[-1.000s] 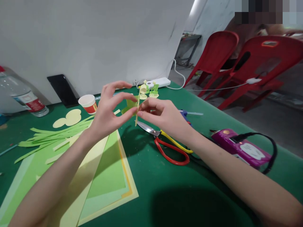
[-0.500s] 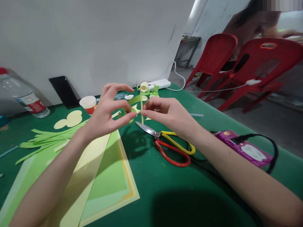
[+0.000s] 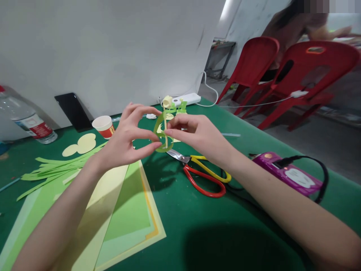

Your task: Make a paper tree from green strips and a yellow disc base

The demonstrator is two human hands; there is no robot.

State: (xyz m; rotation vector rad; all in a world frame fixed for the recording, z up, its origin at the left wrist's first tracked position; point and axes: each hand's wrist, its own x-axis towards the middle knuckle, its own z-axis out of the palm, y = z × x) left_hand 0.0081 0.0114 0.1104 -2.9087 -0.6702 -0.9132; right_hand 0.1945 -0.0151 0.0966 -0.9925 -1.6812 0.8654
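Between the fingertips of my left hand (image 3: pixel 124 141), a curled green paper strip (image 3: pixel 163 149) is held. It loops around or beside a thin pale stem; which of the two I cannot tell. The stem belongs to a small pale-yellow paper flower (image 3: pixel 167 101), upright, pinched by my right hand (image 3: pixel 199 131) between thumb and fingers. Below both hands lie scissors (image 3: pixel 184 162) with one yellow and one red handle. Small green paper pieces (image 3: pixel 182 107) stand just behind the flower. Pale paper scraps partly show behind my fingers.
Left of me are green paper strips (image 3: pixel 53 167), stacked coloured sheets (image 3: pixel 129 218), a paper cup (image 3: pixel 103 126), a phone (image 3: pixel 73 111) and a water bottle (image 3: pixel 29 118). A purple power box (image 3: pixel 287 173) with a black cord sits right. Another person is beyond red chairs (image 3: pixel 313 75).
The green strip has moved from left of the stem to curve about it, opening into a wider loop. My left fingers are now closer to the stem. The view has shifted slightly.
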